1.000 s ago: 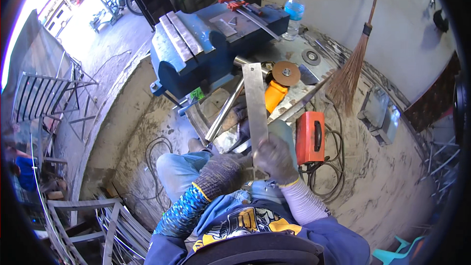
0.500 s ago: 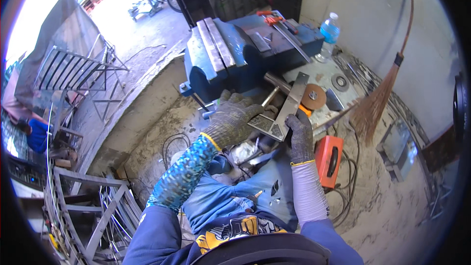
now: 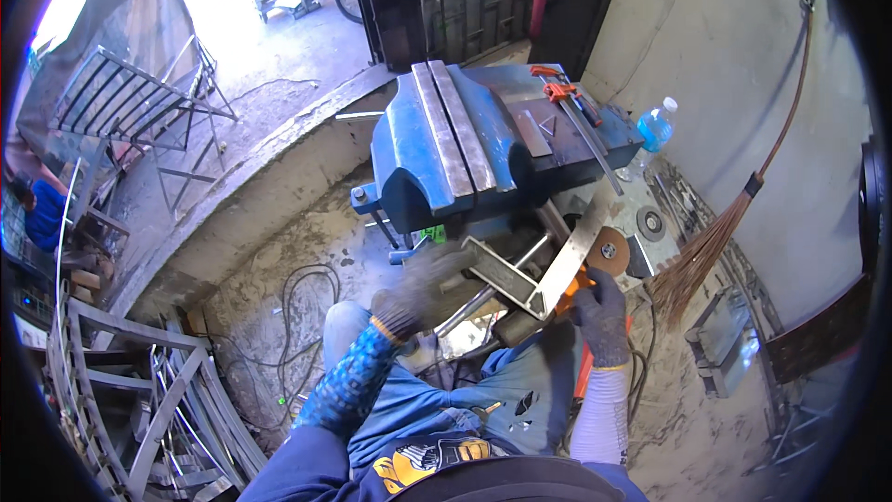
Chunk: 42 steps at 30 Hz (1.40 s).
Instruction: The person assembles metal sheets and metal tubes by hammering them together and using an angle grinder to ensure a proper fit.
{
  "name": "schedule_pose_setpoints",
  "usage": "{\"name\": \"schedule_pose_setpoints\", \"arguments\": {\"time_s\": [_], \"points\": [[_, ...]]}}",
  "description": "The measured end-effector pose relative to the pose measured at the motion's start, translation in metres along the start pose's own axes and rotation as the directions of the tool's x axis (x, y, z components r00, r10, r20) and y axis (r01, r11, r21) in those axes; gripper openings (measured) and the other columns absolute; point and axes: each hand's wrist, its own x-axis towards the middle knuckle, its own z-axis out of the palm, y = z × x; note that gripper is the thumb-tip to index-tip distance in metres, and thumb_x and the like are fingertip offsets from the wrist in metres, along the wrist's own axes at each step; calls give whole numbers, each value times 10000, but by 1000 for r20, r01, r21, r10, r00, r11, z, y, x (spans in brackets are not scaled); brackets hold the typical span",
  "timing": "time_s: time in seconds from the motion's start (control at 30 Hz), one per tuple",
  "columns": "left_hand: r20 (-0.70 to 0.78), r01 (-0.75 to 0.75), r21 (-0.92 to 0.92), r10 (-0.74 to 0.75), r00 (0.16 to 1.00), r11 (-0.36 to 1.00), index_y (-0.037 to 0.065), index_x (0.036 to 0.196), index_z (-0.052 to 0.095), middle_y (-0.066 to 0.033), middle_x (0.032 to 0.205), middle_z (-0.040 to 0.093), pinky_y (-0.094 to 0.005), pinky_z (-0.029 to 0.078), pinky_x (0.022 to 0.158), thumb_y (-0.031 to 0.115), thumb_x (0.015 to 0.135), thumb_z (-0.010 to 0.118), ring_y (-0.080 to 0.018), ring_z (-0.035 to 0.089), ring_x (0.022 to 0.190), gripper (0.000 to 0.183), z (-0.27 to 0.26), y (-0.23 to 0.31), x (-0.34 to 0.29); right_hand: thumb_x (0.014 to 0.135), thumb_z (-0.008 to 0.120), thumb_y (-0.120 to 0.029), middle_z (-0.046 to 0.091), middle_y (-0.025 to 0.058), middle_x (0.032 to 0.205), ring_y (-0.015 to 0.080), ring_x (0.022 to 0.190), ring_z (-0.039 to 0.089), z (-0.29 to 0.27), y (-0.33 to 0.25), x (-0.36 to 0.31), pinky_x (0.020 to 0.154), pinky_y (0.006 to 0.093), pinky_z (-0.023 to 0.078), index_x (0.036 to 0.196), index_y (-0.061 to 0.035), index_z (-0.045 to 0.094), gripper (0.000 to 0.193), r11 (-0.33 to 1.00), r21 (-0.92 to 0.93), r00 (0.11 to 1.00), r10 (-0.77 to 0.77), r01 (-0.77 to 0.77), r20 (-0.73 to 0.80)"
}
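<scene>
An L-shaped metal piece (image 3: 506, 271), made of flat-faced bars meeting at a mitred corner, sits tilted in front of my lap. Its longer arm is smeared at the far end. My left hand (image 3: 423, 290), in a grey glove, is blurred, with its fingertips at the end of the shorter arm; its grip is unclear. My right hand (image 3: 602, 316), also gloved, has bent fingers just right of the corner. Beside them is an orange angle grinder (image 3: 573, 290) with a brown disc (image 3: 609, 252); whether they touch it is hidden. A round metal bar (image 3: 465, 310) passes beneath the piece.
Ahead stands a large blue bench vise (image 3: 446, 135), with an orange-handled clamp (image 3: 581, 119) on it. A water bottle (image 3: 656, 125), a loose disc (image 3: 651, 222) and a broom (image 3: 715, 251) are at right. Metal frames (image 3: 167, 390) lie at left; a cable (image 3: 288, 316) loops on the floor.
My view has shifted, so the vise appears lower and farther right. My left hand has drawn back toward me, and my right hand has moved away from the L-shaped piece's edge.
</scene>
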Motion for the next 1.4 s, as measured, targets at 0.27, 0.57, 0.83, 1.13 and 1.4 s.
{"name": "schedule_pose_setpoints", "arguments": {"time_s": [0.27,0.57,0.83,1.13,1.4], "points": [[-590,215,-594,-602,538,775,-8,964,671,-39,849,674,-271,510,731,124,967,652,-108,612,794,133,-52,-171,-77,931,587,-31,606,34,893,96,729,566,26,-183,64,671,257,495,1153,28,614,231,875,18,872,-484,484,70],[-480,224,-764,-766,427,605,-9,1052,698,-36,863,686,-274,504,722,135,952,665,-112,602,778,178,-33,-266,-34,936,603,-100,665,82,983,136,859,628,157,-251,287,798,278,529,1156,9,664,253,963,-171,890,-115,209,442],[-327,436,-727,-826,459,530,8,1064,712,-100,910,729,-323,530,786,153,905,693,-145,648,837,216,-36,-273,-32,859,711,-154,683,86,972,142,913,642,253,-208,317,820,302,528,1141,-20,691,313,653,-640,835,23,404,550],[-328,451,-712,-823,463,538,-22,1077,705,-96,927,717,-310,524,769,147,905,684,-144,638,823,243,-36,-269,-26,782,753,-144,683,96,1030,163,964,636,240,-196,332,874,324,521,1205,-24,667,447,548,-718,751,224,430,621],[-368,421,-684,-780,506,596,-29,1095,699,-106,942,725,-315,533,779,150,911,690,-151,649,841,256,-33,-264,-26,713,790,-134,684,105,1082,181,1010,631,230,-190,352,923,345,514,1261,-28,645,577,440,-770,658,412,462,630]]}}
